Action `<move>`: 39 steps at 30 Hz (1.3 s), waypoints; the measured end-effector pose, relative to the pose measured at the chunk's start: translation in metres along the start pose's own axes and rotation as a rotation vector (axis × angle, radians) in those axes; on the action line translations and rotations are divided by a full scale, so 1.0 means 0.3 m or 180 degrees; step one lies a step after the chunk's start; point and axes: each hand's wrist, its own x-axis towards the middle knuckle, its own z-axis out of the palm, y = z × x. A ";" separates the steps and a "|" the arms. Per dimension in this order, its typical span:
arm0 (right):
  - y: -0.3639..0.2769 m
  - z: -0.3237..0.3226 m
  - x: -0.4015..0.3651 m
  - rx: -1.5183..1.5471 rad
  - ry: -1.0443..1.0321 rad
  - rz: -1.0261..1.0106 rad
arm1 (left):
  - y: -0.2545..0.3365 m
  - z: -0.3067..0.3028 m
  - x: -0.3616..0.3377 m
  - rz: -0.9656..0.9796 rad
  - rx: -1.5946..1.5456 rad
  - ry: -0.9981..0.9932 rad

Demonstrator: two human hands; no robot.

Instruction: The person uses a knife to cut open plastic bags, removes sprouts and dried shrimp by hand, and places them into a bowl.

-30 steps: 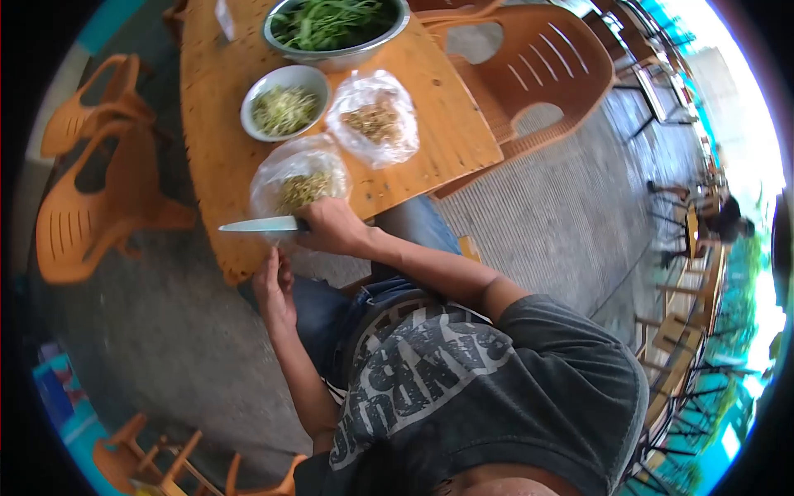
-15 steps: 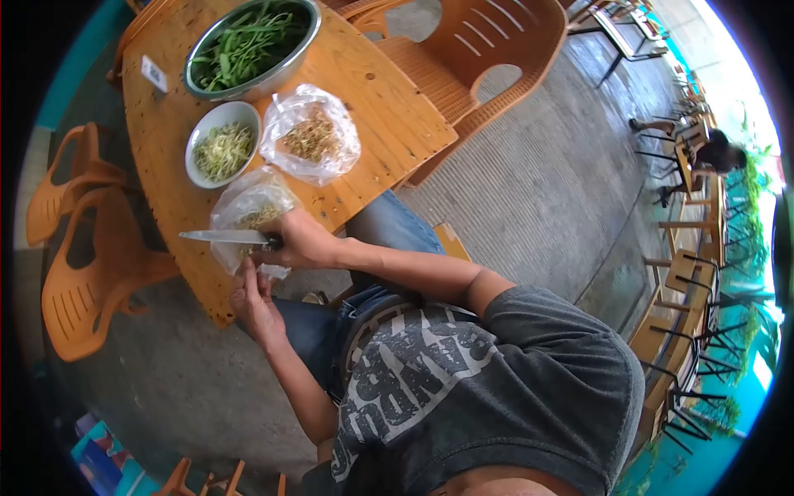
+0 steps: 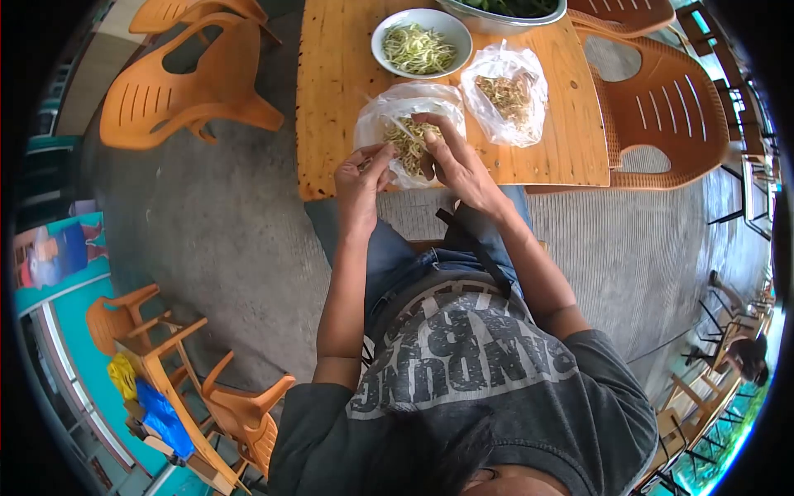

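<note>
Both my hands are over an opened clear plastic bag (image 3: 371, 116) of bean sprouts (image 3: 410, 150) at the table's near edge. My left hand (image 3: 361, 183) is closed in a pinch at the bag's left side, with what look like bean sprouts between the fingertips. Curled over the right of the pile, my right hand (image 3: 463, 172) is closed round the knife; its thin blade (image 3: 404, 126) shows faintly, nearly edge-on, and the handle is hidden. Beyond the bag stands a white bowl (image 3: 457, 37) with pale sprouts. A second plastic bag (image 3: 536, 91) to the right holds brownish trimmings.
The wooden table (image 3: 571, 157) also bears a metal basin (image 3: 496, 20) of green leaves at the far edge. Orange plastic chairs stand left (image 3: 157, 99) and right (image 3: 662, 107). Another person (image 3: 747, 360) is far off at the right.
The view has turned, so the table now lies straight ahead. The knife blade, broadside before, is now barely visible. My hands have moved apart, to either side of the sprout pile.
</note>
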 end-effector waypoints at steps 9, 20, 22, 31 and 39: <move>0.027 0.037 -0.006 -0.0457 -0.0352 -0.0316 | -0.012 -0.023 0.002 -0.0047 -0.0142 -0.0152; 0.052 0.051 0.009 0.0006 -0.0241 -0.0147 | 0.030 -0.037 -0.016 -0.0070 0.0547 -0.0426; 0.036 0.041 0.013 -0.0083 -0.0092 -0.0008 | 0.025 -0.046 -0.012 -0.0077 0.0346 -0.0358; 0.022 -0.024 0.062 -0.2875 0.0936 -0.0488 | -0.073 -0.153 -0.025 0.0234 0.1803 -0.0458; 0.066 0.117 0.066 -0.3129 0.0038 -0.0746 | -0.078 -0.217 -0.058 -0.0658 -0.0473 -0.0366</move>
